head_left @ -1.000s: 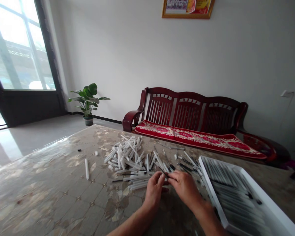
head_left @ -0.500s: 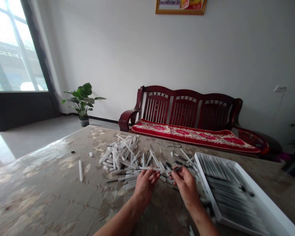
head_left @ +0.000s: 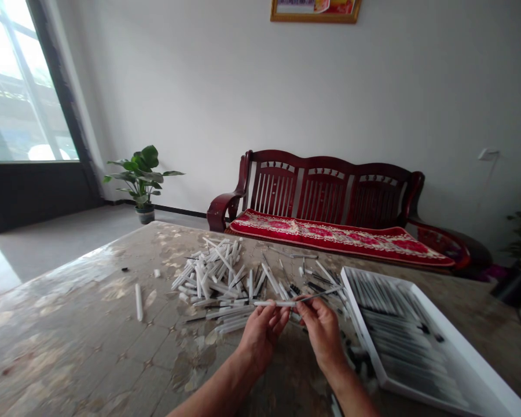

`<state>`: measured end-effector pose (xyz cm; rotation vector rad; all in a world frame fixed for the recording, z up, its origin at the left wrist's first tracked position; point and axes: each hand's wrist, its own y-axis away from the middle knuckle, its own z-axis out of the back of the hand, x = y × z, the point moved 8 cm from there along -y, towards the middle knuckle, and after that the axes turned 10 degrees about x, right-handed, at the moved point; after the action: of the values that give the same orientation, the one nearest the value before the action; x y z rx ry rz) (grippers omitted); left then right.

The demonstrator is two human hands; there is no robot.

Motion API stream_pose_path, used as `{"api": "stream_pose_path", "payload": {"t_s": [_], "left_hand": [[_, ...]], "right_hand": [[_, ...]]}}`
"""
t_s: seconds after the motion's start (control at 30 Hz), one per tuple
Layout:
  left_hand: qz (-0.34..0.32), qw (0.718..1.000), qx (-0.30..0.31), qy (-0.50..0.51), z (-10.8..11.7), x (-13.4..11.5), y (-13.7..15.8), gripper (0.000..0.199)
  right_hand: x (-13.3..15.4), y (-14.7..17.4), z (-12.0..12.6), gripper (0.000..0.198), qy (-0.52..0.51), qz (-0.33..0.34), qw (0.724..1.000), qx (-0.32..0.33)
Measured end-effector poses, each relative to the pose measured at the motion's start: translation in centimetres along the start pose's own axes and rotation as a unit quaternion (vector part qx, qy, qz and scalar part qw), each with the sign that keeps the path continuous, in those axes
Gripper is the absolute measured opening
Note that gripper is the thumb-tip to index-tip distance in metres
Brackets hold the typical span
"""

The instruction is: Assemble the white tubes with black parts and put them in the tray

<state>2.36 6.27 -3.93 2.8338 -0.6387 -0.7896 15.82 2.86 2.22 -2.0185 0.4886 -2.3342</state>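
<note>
Over the near side of a pile, my left hand [head_left: 261,331] pinches a white pen barrel [head_left: 272,303], held level. My right hand [head_left: 323,325] has its fingers closed on a thin dark pen refill [head_left: 320,294], which slants up to the right. The refill's left end meets the barrel's right end at my right fingertips; whether it is inside the barrel I cannot tell. Behind and left of my hands lies the pile of white pen barrels [head_left: 206,275], mixed with dark thin pieces.
A white shallow box [head_left: 464,347] holding rows of dark-and-clear pens stands at the right. One loose white barrel [head_left: 139,302] and a small black piece [head_left: 124,269] lie at the left of the patterned table [head_left: 108,359]. Beyond is a red wooden bench [head_left: 321,191].
My two hands have come closer together, and the dark refill now lines up with the white barrel's right end, where a gap showed before. The view has shifted slightly.
</note>
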Motion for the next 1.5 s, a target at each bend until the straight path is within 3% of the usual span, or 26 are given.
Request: {"api": "stream_pose_path", "payload": {"t_s": [0.3, 0.5, 0.8, 1.0, 1.07, 1.13, 1.2, 1.3, 1.4, 1.5], "left_hand": [[0.109, 0.988, -0.031, 0.103, -0.2, 1.9, 1.1, 0.013], [0.116, 0.985, -0.038, 0.125, -0.2, 1.9, 1.2, 0.018], [0.125, 0.985, -0.039, 0.116, -0.4, 2.2, 1.2, 0.012], [0.129, 0.985, -0.02, 0.117, -0.3, 2.4, 1.2, 0.011], [0.118, 0.985, -0.015, 0.125, -0.2, 2.0, 1.0, 0.012], [0.112, 0.986, -0.01, 0.126, -0.2, 1.6, 0.9, 0.012], [0.109, 0.987, -0.004, 0.121, -0.3, 1.5, 0.8, 0.011], [0.104, 0.988, 0.006, 0.112, -0.5, 1.6, 0.6, 0.009], [0.099, 0.99, 0.005, 0.104, -0.3, 1.9, 0.4, 0.009], [0.088, 0.991, 0.006, 0.1, 0.2, 1.7, 0.0, 0.01]], "right_hand": [[1.3, 0.3, -0.4, 0.041, 0.049, 0.002, 0.999, 0.018], [3.5, 0.9, -0.9, 0.032, 0.146, 0.113, 0.983, 0.026], [4.0, 0.7, 0.0, 0.05, 0.15, 0.056, 0.987, 0.011], [4.3, 0.3, -1.6, 0.041, 0.174, 0.068, 0.974, 0.131], [3.3, -0.3, -0.1, 0.047, 0.169, 0.036, 0.977, 0.126], [2.2, -0.9, 3.0, 0.043, 0.219, 0.003, 0.973, 0.079], [1.2, -1.2, 6.1, 0.028, 0.328, -0.03, 0.943, 0.04], [-0.1, -0.9, 8.4, 0.018, 0.467, -0.07, 0.88, 0.051], [-0.9, -0.3, 8.2, 0.014, 0.549, -0.094, 0.828, 0.069], [-1.2, -0.1, 7.3, 0.017, 0.595, -0.106, 0.794, 0.07]]}}
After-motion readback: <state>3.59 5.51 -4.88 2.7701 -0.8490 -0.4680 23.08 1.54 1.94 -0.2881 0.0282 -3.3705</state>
